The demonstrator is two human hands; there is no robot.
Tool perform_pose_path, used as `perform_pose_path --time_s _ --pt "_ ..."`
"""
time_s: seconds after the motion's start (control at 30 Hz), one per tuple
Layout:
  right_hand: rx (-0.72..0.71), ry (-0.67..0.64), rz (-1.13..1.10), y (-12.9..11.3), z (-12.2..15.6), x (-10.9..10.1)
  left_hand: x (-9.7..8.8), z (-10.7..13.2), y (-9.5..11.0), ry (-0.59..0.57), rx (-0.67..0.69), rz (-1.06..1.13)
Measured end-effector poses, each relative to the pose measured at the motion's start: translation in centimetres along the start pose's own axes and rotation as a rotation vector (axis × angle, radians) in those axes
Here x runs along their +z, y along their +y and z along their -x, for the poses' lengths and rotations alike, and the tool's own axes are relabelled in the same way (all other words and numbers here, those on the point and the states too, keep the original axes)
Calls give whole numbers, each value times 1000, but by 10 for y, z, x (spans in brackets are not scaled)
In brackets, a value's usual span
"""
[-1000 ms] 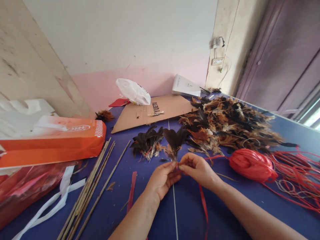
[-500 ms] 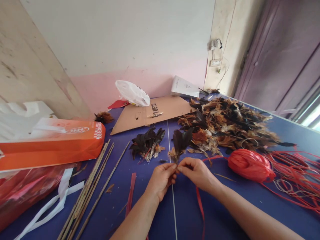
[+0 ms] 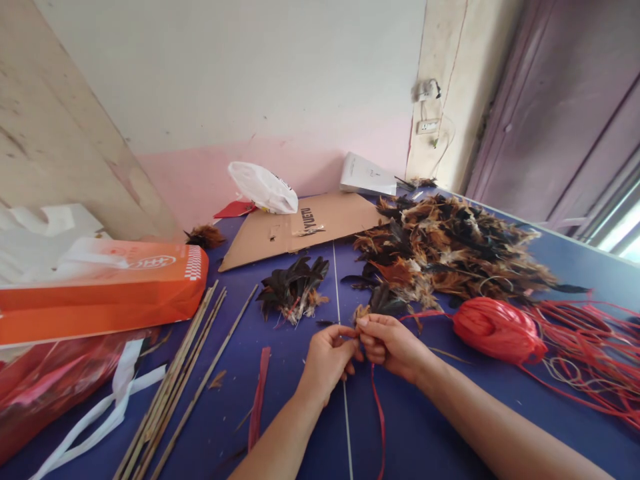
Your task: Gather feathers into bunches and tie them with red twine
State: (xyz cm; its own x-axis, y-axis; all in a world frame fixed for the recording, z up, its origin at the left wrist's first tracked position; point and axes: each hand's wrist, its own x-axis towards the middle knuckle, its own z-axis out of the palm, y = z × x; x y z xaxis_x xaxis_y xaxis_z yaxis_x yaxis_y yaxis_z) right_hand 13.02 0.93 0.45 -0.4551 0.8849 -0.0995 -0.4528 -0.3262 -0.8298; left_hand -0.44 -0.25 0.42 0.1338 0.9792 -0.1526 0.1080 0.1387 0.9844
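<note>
My right hand is closed in a pinch on the quill ends of a small bunch of dark feathers, which leans right beyond the fingers. Right against it, my left hand has its thumb and fingers pressed together; what they hold is hidden. A red plastic string hangs from below the right hand toward the table's near edge. Another stretch of it runs from near the right hand to the red string ball. Left of the hands lies a cluster of black feathers with pale quills.
A large heap of brown and black feathers covers the back right of the blue table. Flattened cardboard lies behind. Thin sticks, a red strip and an orange bag are at left. Tangled red string spreads at right.
The feather bunch has tipped from upright to the right, beyond my right hand. My fingers have shifted their hold around its base, and the hanging red string has swung left.
</note>
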Motion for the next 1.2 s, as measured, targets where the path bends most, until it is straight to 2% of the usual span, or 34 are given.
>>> perform_pose_path --time_s 0.13,0.3,0.43,0.57,0.73,0.87,1.0,1.1,1.2 --pt "131 -18 -118 0 -2 -9 -3 -1 -2 -25 87 -132" --pt "271 65 -136 1 -3 -13 -4 -1 -6 7 228 -295" --pt "325 102 -137 1 -3 -13 -4 -2 -9 24 311 -338" --pt "344 138 -178 1 -4 -14 -5 -4 -9 31 333 -351" --pt "357 190 -213 2 -5 -14 -10 -4 -1 -25 304 -270" --pt "354 206 -207 2 -5 -14 -12 -3 1 -144 203 -201" --pt "362 174 -229 1 -5 -15 -13 -4 -2 -198 125 -116" --pt "362 135 -215 0 -4 -15 -10 -6 -6 -213 68 -88" --pt "311 133 -114 -1 -1 -14 -6 -9 -10 -165 27 -71"
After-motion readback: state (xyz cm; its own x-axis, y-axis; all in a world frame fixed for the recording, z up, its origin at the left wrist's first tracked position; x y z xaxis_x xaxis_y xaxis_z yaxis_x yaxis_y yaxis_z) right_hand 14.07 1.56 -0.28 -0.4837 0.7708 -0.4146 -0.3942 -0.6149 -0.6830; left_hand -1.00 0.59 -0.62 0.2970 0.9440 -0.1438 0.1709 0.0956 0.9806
